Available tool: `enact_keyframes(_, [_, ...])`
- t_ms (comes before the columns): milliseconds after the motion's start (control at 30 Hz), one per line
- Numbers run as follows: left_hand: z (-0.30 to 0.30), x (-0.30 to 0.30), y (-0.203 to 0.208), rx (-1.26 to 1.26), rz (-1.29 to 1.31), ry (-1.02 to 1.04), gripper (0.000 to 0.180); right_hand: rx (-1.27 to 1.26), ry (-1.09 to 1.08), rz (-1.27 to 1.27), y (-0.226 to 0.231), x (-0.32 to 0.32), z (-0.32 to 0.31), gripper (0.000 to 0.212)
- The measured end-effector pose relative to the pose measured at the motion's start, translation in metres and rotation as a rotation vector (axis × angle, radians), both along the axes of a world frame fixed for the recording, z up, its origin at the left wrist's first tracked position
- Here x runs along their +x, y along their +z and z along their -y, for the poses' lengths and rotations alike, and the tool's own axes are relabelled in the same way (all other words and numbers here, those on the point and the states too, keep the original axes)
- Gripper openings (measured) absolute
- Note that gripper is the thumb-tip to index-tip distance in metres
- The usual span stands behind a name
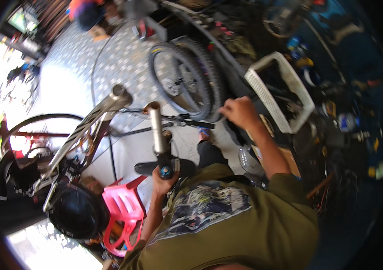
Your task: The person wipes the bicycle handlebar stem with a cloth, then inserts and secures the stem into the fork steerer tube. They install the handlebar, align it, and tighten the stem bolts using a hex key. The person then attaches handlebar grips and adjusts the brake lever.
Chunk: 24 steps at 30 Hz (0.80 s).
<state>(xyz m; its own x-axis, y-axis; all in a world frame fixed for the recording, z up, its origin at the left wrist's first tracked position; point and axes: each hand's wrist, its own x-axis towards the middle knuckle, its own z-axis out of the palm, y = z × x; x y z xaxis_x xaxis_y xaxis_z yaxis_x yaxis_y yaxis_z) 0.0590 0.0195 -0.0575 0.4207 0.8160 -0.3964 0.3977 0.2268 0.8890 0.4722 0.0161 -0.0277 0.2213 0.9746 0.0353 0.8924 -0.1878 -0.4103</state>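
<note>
My left hand (pixel 165 181) is closed round the crown of a bicycle suspension fork. The fork's silver steerer tube (pixel 156 128) points up and away from me, and a blue cap shows beside my fingers. Raised off to the right is my right hand (pixel 241 111), slightly blurred with its fingers curled in; what it holds, if anything, is too small to make out. A grey bicycle frame (pixel 81 121) stands to the left of the fork. Beyond the steerer tube, a black handlebar (pixel 200 124) with cables hangs near the frame's front end.
Two bicycle wheels (pixel 180 81) lean together ahead. On the right, a white plastic basket (pixel 303 107) sits among cluttered tools and parts. A pink plastic chair (pixel 126 202) and a black helmet-like round object (pixel 76 211) are at lower left. Another person (pixel 89 15) is far off, blurred.
</note>
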Motion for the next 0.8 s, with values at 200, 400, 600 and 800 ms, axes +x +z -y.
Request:
enact_keyframes(200, [0.029, -0.013, 0.0, 0.068, 0.041, 0.01, 0.022, 0.291, -0.054, -0.114, -0.029, -0.066, 0.11, 0.027])
enact_keyframes(400, [0.036, -0.008, -0.005, 0.055, -0.082, -0.029, 0.018, -0.29, -0.382, -0.174, -0.039, -0.053, 0.204, 0.044])
enact_keyframes(600, [0.044, 0.025, -0.001, 0.074, -0.142, 0.037, 0.019, -0.027, -0.214, -0.117, -0.013, -0.006, 0.217, 0.05])
enact_keyframes(800, [0.05, 0.078, 0.014, 0.139, -0.219, 0.086, 0.02, 0.195, 0.061, -0.17, 0.052, 0.086, 0.175, 0.089])
